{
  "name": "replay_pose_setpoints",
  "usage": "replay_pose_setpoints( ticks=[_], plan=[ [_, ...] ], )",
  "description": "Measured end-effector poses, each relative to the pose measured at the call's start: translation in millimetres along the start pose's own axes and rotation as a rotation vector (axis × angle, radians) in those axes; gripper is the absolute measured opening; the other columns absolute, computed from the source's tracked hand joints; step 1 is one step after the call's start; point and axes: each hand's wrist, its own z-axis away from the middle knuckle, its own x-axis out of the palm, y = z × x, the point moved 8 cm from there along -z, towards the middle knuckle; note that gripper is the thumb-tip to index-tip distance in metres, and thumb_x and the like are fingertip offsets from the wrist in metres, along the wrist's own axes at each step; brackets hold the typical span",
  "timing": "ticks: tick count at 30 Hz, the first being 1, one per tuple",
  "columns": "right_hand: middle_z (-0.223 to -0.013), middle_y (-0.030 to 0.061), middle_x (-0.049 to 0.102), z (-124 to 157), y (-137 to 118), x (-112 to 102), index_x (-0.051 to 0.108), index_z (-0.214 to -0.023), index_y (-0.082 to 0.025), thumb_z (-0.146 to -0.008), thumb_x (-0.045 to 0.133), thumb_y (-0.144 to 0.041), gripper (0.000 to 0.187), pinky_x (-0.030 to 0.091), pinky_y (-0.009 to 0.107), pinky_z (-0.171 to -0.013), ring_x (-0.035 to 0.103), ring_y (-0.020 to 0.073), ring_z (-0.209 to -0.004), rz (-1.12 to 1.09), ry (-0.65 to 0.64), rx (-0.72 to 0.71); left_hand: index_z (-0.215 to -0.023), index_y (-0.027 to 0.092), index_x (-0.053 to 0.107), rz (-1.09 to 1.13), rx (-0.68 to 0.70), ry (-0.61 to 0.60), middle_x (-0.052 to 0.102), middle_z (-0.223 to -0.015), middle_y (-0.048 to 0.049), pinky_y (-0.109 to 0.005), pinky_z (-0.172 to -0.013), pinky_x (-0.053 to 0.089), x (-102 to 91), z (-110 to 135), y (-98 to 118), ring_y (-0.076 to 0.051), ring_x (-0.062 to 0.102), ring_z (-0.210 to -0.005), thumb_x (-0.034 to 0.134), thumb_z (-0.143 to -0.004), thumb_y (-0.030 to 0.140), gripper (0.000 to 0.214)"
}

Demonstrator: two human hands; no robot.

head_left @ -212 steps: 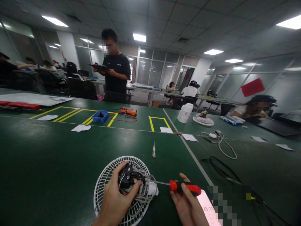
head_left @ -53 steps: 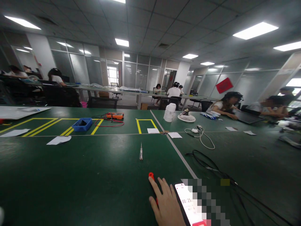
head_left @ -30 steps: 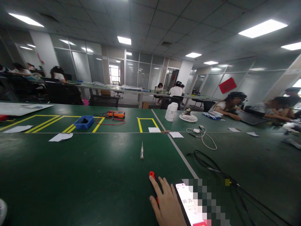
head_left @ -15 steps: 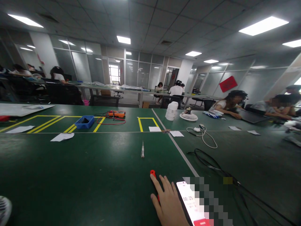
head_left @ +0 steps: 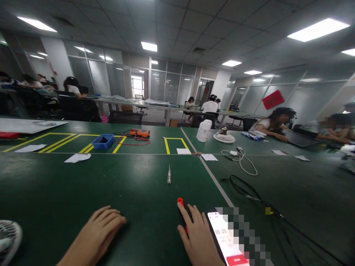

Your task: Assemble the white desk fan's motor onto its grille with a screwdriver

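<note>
My right hand lies flat on the green table, fingers stretched out, resting over a red-handled screwdriver whose tip end pokes out past my fingers. My left hand lies flat and open on the table to the left, holding nothing. A white fan grille shows at the bottom left edge. A phone with a running timer lies just right of my right hand. A small clear-handled screwdriver lies farther out in front.
Black cables trail across the right side. Farther back are a blue tray, an orange multimeter with red leads, a white cable, a white fan, paper slips and yellow floor-tape markings. Other people sit at tables right and behind.
My left hand has come into view and settled flat on the table. The fan grille has slid in a little at the bottom left. My right hand stays on the red screwdriver.
</note>
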Motion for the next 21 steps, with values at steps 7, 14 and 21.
replay_pose_setpoints(
  ticks=[7,14,21],
  plan=[
    [-0.161,0.0112,0.04,-2,4,7,0.036,-0.157,-0.031,-0.097,0.046,-0.032,0.062,0.024,0.057,-0.12,0.031,0.0346,-0.15,0.011,0.043,-0.011,-0.113,0.03,0.068,0.167,-0.013,-0.029,0.076,-0.108,0.0027,-0.038,-0.098,0.057,70.8,-59,76,-0.017,0.07,-0.106,0.048,-0.099,0.018,0.027],
    [-0.161,0.0077,0.04,-4,6,13,0.041,-0.155,-0.033,-0.095,0.047,-0.027,0.061,0.027,0.058,-0.12,0.031,0.0338,-0.15,-0.019,0.085,-0.064,-0.152,0.032,0.039,0.091,0.038,-0.068,0.058,-0.147,-0.0021,-0.046,-0.113,0.049,82.4,-62,84,-0.024,0.051,-0.14,0.058,-0.097,0.042,0.059],
    [-0.163,0.0081,0.036,-6,0,6,0.042,-0.155,-0.028,-0.095,0.042,-0.021,0.061,0.025,0.054,-0.121,0.03,0.03,-0.151,0.024,0.053,-0.098,-0.157,0.035,0.024,-0.001,0.09,-0.108,0.037,-0.162,-0.0066,-0.054,-0.109,0.051,82.2,-53,88,-0.031,0.041,-0.148,0.054,-0.097,0.048,0.068]
  ],
)
